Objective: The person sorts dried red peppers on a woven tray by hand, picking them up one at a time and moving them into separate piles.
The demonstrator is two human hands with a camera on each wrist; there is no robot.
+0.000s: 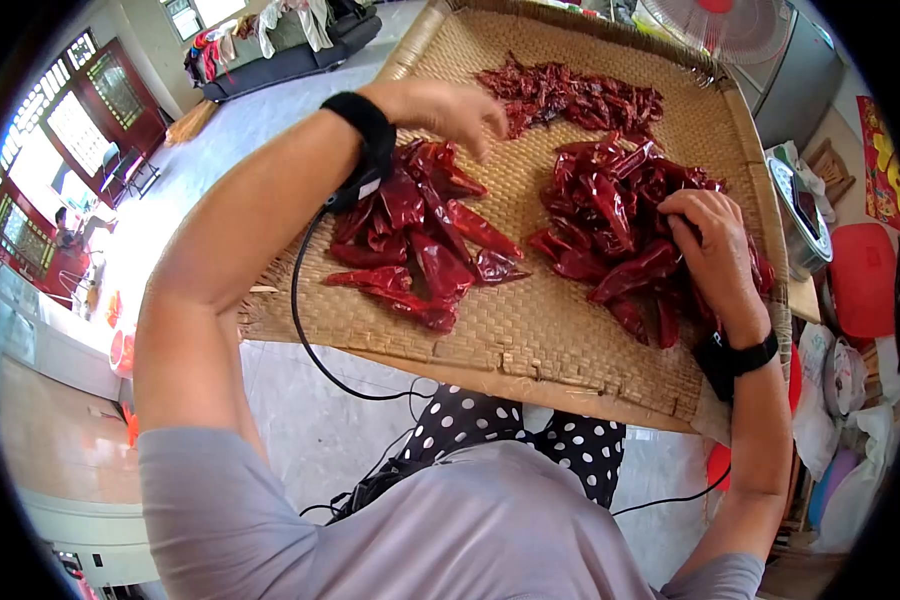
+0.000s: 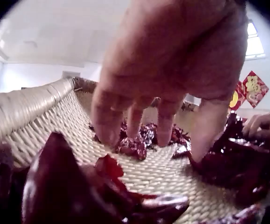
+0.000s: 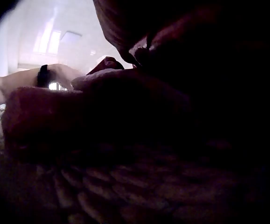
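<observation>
Dried red chili peppers lie in piles on a woven bamboo tray (image 1: 510, 330). My left hand (image 1: 445, 110) hovers over the far end of the left chili pile (image 1: 440, 262), with nothing in it. In the left wrist view its fingers (image 2: 165, 121) hang downward, apart, above the weave. My right hand (image 1: 715, 245) rests at the right chili pile (image 1: 600, 200), fingers bent and fingertips among the glossy peppers. Whether it pinches one I cannot tell; the right wrist view is mostly dark. Beyond both sits a pile of smaller, darker chili pieces (image 1: 580, 95).
The tray has a raised wrapped rim (image 1: 760, 190) at its sides and far end. A fan (image 1: 720, 25) stands beyond the far right corner. A black cable (image 1: 305, 345) hangs from the left wrist past the near edge. A red stool top (image 1: 860, 280) is at the right.
</observation>
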